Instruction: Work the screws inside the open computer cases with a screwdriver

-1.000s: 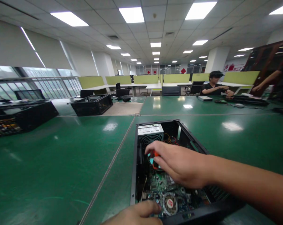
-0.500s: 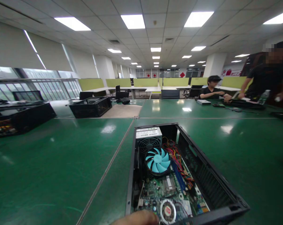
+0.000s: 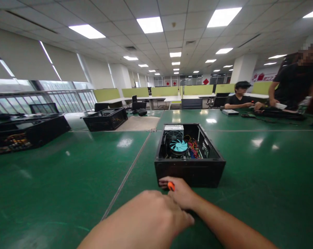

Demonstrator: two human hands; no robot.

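An open black computer case (image 3: 189, 171) lies on the green table (image 3: 55, 180), showing a blue fan (image 3: 178, 145), a power supply (image 3: 173, 130) and coloured wires. My right hand (image 3: 181, 195) rests on the table just in front of the case's near wall, its fingers closed around a small orange tool (image 3: 171, 186). My left hand (image 3: 148, 218) hovers close to the camera, back up, overlapping the right wrist. Its fingers are hidden.
Two more open black cases (image 3: 29, 133) (image 3: 106, 118) stand at the left. A seated person (image 3: 240, 98) and a standing person (image 3: 298, 83) work at the far right end, with devices and cables before them. A seam (image 3: 125, 176) runs across the table.
My right hand has come out of the case and now sits in front of it. The case looks farther away. My left hand has risen into view.
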